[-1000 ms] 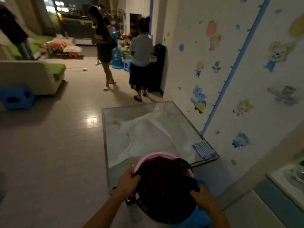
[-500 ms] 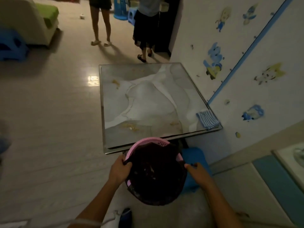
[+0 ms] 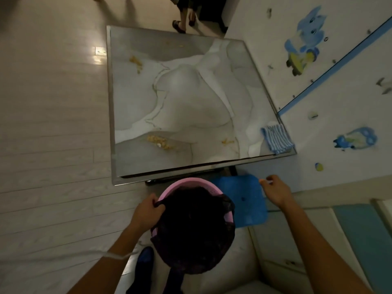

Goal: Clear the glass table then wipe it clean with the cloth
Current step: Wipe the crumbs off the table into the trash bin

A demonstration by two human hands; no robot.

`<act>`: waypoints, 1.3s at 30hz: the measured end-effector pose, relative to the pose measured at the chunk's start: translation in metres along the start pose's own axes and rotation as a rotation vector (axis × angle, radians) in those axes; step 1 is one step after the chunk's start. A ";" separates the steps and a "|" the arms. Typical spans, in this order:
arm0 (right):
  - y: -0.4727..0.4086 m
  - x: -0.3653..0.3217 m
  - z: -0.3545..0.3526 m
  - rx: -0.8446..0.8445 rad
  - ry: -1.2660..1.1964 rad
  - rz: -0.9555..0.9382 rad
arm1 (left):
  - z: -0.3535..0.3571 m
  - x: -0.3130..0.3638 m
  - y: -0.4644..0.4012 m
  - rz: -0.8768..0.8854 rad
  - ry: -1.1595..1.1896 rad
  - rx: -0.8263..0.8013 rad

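Note:
The glass table (image 3: 131,166) stands ahead of me, with yellow food crumbs (image 3: 160,142) near its front edge, more crumbs (image 3: 136,62) at the far left and a small bit (image 3: 228,141) at the front right. A blue-and-white striped cloth (image 3: 276,138) lies folded on the table's front right corner. Below the front edge is a pink bin (image 3: 188,183) lined with a black bag (image 3: 195,230). My left hand (image 3: 148,211) grips the bag at the bin's left rim. My right hand (image 3: 274,189) hovers off the bin over a blue stool (image 3: 239,198), fingers loosely curled, holding nothing.
A wall with cartoon stickers (image 3: 303,39) runs along the table's right side. A person's feet (image 3: 180,24) stand just beyond the far edge. Pale wood floor (image 3: 53,124) spreads to the left. My dark shoe (image 3: 144,257) is beside the bin.
The view has tilted down onto the table. The bin has come lower in front of the table edge. My right hand has let go of the bin's rim and moved right.

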State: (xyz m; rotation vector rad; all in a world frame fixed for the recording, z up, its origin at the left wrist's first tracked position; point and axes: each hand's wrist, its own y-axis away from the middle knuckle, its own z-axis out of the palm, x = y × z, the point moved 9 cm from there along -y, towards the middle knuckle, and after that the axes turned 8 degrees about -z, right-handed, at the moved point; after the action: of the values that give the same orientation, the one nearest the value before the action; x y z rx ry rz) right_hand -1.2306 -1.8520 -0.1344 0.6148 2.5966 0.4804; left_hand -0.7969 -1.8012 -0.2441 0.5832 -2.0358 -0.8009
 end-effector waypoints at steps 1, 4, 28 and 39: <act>-0.011 -0.001 -0.001 0.007 0.002 0.000 | 0.005 -0.002 -0.008 -0.002 -0.005 0.000; -0.048 0.002 -0.004 0.058 -0.010 -0.006 | 0.019 -0.015 -0.028 -0.036 0.024 0.011; -0.304 0.050 -0.032 0.288 0.222 0.031 | 0.075 -0.022 -0.124 -0.191 0.123 0.036; -0.268 -0.004 0.010 0.356 -0.334 -0.239 | 0.068 -0.022 -0.138 -0.195 0.130 0.054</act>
State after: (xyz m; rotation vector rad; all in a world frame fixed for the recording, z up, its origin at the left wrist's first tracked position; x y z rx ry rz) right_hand -1.3138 -2.0771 -0.2535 0.4392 2.3996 -0.1543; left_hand -0.8278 -1.8592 -0.3851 0.8528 -1.9065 -0.8006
